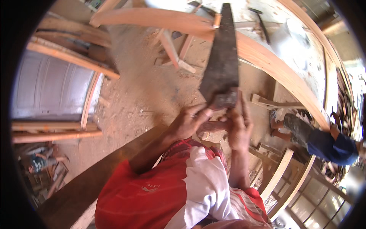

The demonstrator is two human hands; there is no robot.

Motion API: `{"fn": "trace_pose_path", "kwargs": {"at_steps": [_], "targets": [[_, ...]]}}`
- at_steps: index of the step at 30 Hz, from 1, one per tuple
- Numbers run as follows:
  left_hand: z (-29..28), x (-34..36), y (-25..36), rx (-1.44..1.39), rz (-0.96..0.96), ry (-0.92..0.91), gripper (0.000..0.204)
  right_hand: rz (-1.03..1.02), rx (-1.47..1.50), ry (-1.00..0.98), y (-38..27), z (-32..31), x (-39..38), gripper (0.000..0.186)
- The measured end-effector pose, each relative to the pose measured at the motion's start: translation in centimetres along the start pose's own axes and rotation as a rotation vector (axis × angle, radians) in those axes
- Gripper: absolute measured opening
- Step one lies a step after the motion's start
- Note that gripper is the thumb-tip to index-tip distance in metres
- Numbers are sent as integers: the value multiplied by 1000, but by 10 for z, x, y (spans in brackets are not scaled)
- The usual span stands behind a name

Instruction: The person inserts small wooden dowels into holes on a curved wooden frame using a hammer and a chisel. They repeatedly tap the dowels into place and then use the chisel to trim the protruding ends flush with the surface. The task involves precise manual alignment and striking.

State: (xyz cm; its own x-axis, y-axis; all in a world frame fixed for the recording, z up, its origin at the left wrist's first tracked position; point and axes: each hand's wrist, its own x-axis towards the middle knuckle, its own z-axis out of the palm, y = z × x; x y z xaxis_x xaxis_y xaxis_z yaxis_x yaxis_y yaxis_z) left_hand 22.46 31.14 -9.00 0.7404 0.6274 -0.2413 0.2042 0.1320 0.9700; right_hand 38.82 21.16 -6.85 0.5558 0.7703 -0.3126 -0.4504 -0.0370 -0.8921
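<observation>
A handsaw (224, 57) with a broad, dark toothed blade points away from me, its tip over the far workbench. My right hand (239, 128) grips the right side of its reddish wooden handle (214, 126). On the left, my left hand (191, 121) closes at the heel of the blade, where the handle joins it. The fingers of both hands partly hide the handle. Under the blade's far part runs the long light wooden edge (267, 61) of the bench.
A hammer (263, 26) lies on the bench top. Wooden trestle legs (169, 47) stand beneath it. A panelled door (49, 84) is at the left. On the right, a person in dark blue (328, 145) is at the bench, near wooden frames (280, 171). Another person (38, 162) appears lower left.
</observation>
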Motion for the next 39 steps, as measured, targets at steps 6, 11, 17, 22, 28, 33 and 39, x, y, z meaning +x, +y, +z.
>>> {"fn": "trace_pose_path", "kwargs": {"at_steps": [6, 11, 17, 22, 28, 33, 39], "targets": [[-27, 2, -35, 80, -60, -20, 41, 21, 91, -83, 3, -58, 36, 66], [-51, -16, -62, 23, -210, 206, 38, -63, -16, -99, -6, -110, 35, 62], [-78, -71, -82, 109, -265, 438, 38, 7, -25, -86, 1, -133, 62, 62], [-67, -97, -91, 122, -442, 494, 39, -112, -338, -21, -27, -123, 40, 68], [-14, -3, -32, 67, 28, 302, 45, -586, -969, -181, -91, -94, -26, 78], [21, 49, 47, -611, 430, 288, 41, -1014, -1038, -448, -72, -60, -22, 85], [16, 69, 24, -233, 175, 432, 19, -801, -1266, -579, -25, -44, -44, 86]]}}
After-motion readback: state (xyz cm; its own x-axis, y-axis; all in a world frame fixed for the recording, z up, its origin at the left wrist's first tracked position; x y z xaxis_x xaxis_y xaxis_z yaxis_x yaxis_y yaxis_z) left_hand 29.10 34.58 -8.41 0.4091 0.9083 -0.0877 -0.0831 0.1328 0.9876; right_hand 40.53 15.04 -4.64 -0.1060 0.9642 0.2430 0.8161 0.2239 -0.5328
